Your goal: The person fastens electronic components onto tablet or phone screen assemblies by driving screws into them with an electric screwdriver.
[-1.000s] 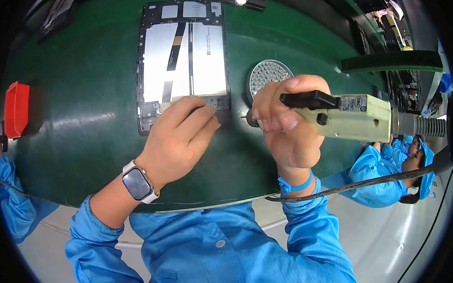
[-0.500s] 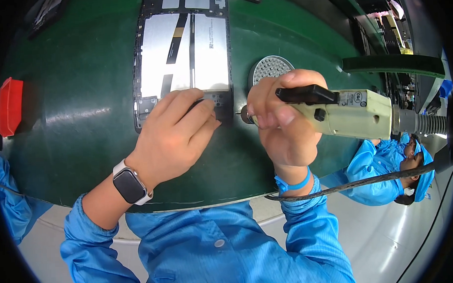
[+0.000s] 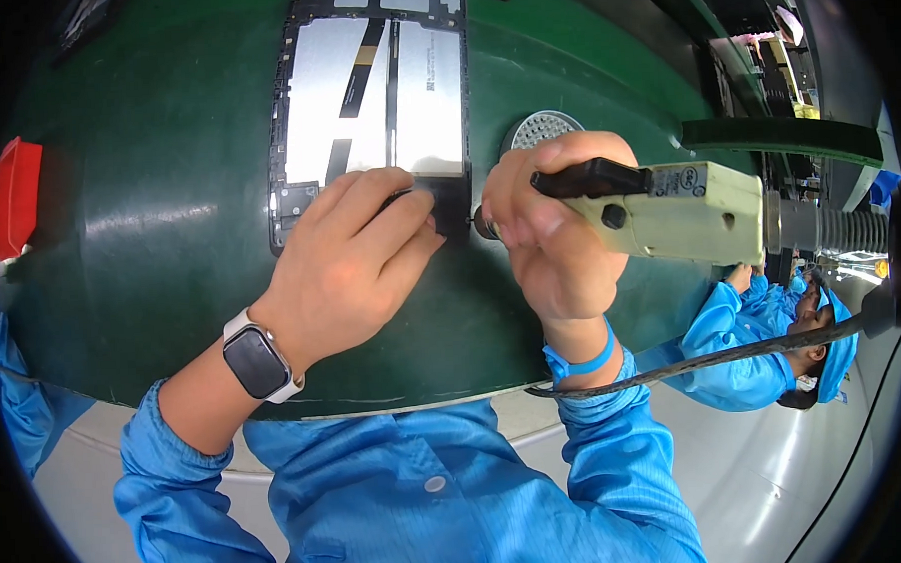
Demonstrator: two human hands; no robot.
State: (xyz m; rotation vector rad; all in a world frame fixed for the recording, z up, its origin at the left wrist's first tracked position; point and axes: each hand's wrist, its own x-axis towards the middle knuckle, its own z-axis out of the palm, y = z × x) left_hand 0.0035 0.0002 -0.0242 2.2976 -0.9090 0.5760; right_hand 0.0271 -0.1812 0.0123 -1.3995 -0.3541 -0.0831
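An opened tablet, black-framed with large silver panels and dark ribbon strips, lies on the green table. Over its lower end my left hand is closed, the bent fingers pressing on the dark bottom part; the fingertips are partly hidden. My right hand is wrapped around an electric screwdriver with a cream body and a black lever. The tool lies nearly level, its dark tip pointing left at the tablet's lower right edge. Whether the tip touches the tablet, I cannot tell.
A round grey metal dish with a perforated top stands just beyond my right hand. At the far left sits a red tray. A dark cable crosses by my right wrist. A person in blue is at the right.
The screwdriver and my right hand have moved slightly left, bringing the tip closer to the tablet's edge. The whole view has shifted a little; my left hand stays on the tablet.
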